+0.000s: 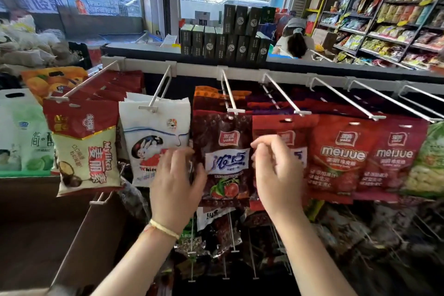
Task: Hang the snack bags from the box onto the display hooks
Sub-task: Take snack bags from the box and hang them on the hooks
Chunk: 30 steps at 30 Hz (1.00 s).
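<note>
A dark brown snack bag [223, 151] with a red logo hangs at the front of the middle white display hook [229, 94]. My left hand [175, 182] lies against the bag's left edge with loose fingers. My right hand [276, 170] hovers just right of the bag, fingers loosely curled and holding nothing. The open cardboard box [79, 235] stands at the lower left; its contents are not visible.
Neighbouring hooks carry a white rabbit bag [153, 137], a red and cream bag [84, 146] and red bags [343, 158]. A lower row of hooks [230, 247] with more bags juts out below. Dark boxes [228, 43] are stacked behind the rack. A person crouches by shelves at the right.
</note>
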Available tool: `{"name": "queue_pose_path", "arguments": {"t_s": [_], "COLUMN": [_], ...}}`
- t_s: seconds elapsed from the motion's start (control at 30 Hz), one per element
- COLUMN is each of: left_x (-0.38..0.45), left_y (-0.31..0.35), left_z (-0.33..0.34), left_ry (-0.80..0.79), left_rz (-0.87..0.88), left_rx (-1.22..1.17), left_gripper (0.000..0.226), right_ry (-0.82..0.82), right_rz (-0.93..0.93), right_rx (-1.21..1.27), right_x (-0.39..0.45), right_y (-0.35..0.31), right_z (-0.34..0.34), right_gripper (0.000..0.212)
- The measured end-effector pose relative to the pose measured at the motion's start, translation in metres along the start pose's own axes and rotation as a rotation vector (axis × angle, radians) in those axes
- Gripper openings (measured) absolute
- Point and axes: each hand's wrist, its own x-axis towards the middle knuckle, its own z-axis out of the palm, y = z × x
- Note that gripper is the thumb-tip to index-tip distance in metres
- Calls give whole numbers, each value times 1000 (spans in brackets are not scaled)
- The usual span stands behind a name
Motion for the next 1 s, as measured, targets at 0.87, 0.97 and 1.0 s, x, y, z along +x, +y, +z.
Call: {"name": "queue_pose_path", "arguments": {"t_s": [0.87,0.97,1.0], "left_x": [-45,-54,-55], "left_y": [-10,-11,-11], "left_z": [29,35,36], "left_ry": [-270,-238,-212], "left_rz": [-870,-998,-1018], "left_rx": [-847,-1036,-1061], "left_gripper": [42,50,48], "right_ry": [221,82,66], "right_rz": [1301,1264,1259], "right_rx": [1152,1174,1151], "right_x": [-65,-72,-73], "right_y": [82,84,84], "right_z": [-26,-16,-13], "right_gripper": [34,32,32]}}
